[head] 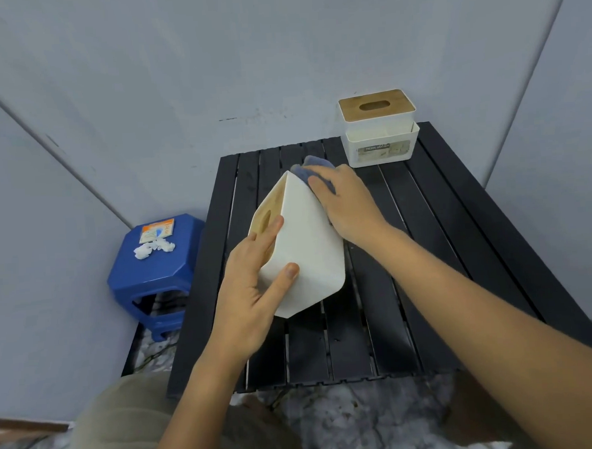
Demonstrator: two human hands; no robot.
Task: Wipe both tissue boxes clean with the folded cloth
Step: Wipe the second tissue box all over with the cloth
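In the head view, a white tissue box [302,248] is tipped on edge over the middle of the black slatted table [460,243], its wooden lid turned to the left. The left hand [253,288] grasps the box, fingers on the lid and thumb across the white side. The right hand [345,201] presses a folded blue cloth [314,173] flat against the box's upper right face, fingers fairly straight over the fabric.

To wipe well, the left hand probably needs to keep the tilted box firm while the cloth travels the whole face, corners included; then the box can be turned for the remaining sides.

At the table's far right corner stands the second tissue box [379,130], upright, well apart from the hands and seemingly awaiting its turn. Left of the table sits a blue stool [153,276] carrying a small packet [157,230] and crumpled white tissue [153,249]. Nothing on the table blocks the wiping stroke.
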